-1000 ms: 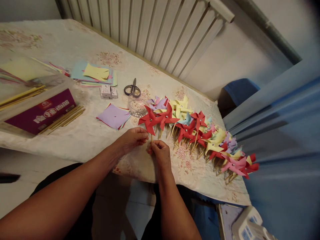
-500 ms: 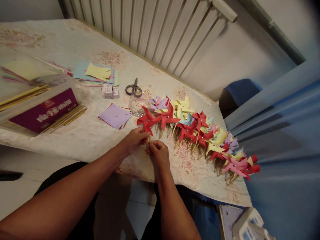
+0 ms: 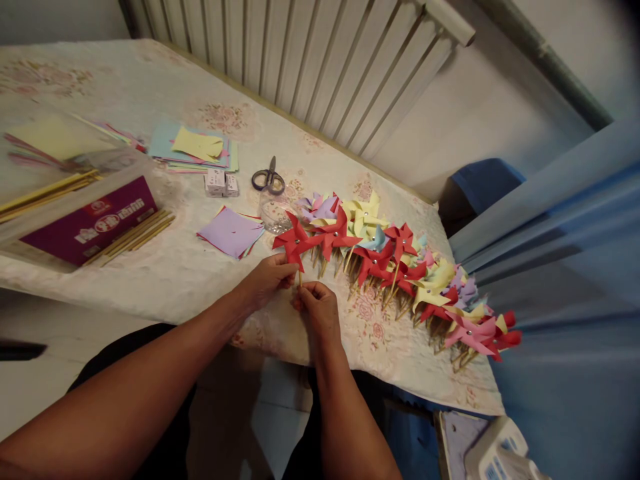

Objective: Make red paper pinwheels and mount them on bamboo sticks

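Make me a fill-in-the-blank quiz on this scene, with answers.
The right hand holds the stick of a ____ pinwheel.
The paper stack behind the white boxes has a ____ piece on top.
The scissors lie to the ____ of those boxes.
The curtain is ____.

Answers: red; yellow; right; blue.

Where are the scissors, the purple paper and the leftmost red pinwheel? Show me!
Scissors (image 3: pixel 271 176): head view, where the blades meet the handles.
Purple paper (image 3: pixel 227 231): head view, middle of the top sheet.
Leftmost red pinwheel (image 3: pixel 297 242): head view, the centre where its paper blades meet.
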